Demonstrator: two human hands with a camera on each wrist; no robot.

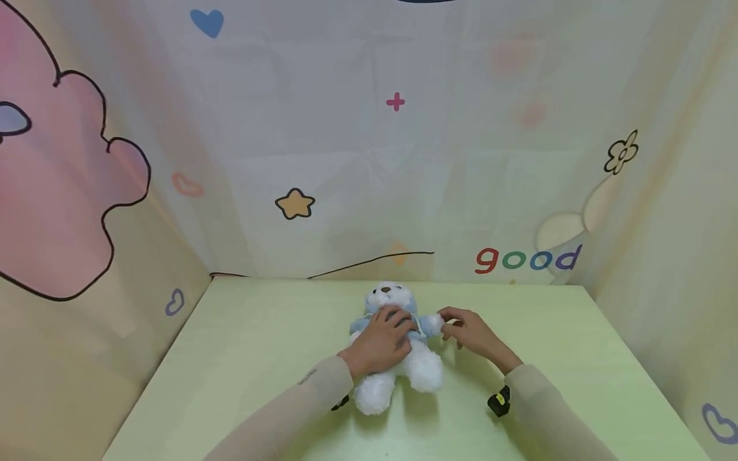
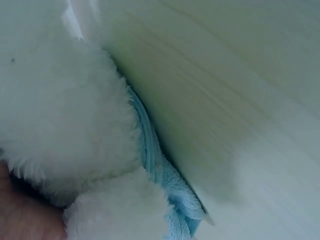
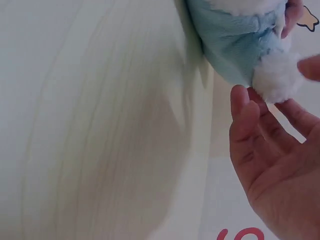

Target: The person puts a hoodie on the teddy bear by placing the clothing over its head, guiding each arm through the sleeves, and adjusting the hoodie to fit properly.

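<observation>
A white plush teddy bear [image 1: 423, 368] in a light blue hooded jacket lies on its back on the table, head toward the back wall. My left hand [image 1: 380, 342] lies across its chest and belly, fingers bent over the jacket. In the left wrist view, white fur [image 2: 70, 120] and the blue jacket edge [image 2: 150, 145] fill the left side, with only part of the hand showing at the corner. Over at the bear's paw [image 3: 277, 75] on the right side, my right hand [image 3: 280, 160] holds it loosely between thumb and fingertips.
The pale yellow-green table [image 1: 259, 339] runs back to a printed cloth wall [image 1: 346, 128] with cartoon drawings and the word "good" [image 1: 527, 259]. Similar cloth hangs at both sides. A black wrist device [image 1: 499, 402] sits under the right forearm.
</observation>
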